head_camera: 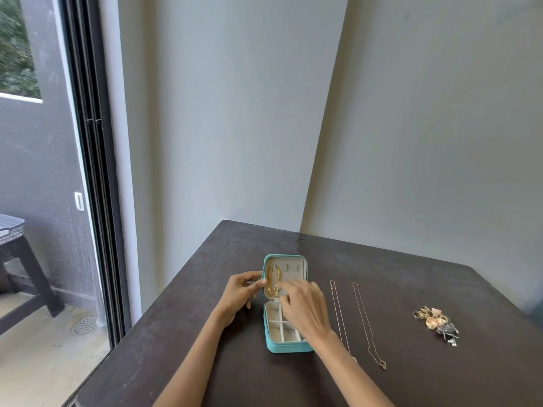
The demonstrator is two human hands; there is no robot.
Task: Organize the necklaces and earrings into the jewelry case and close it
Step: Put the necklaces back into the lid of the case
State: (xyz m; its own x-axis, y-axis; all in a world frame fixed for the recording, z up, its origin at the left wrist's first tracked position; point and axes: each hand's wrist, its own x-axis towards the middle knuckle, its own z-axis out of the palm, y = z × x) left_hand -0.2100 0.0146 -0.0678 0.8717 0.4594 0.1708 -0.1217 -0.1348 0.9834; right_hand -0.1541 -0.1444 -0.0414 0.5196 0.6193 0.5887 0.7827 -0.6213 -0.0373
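Two bare arms reach in from the bottom. On the left, the left hand (241, 292) curls its fingers round the lid edge of the teal jewelry case (286, 346), likely to keep it from sliding. Next, the right hand (302, 306) pokes loose, half-bent fingers at a gold necklace (273, 282) hung inside the lid; I cannot tell if it pinches it. Further right, two thin necklaces (342, 321) lie straight, then a pile of earrings (436, 320). Open table (205, 333) lies around them.
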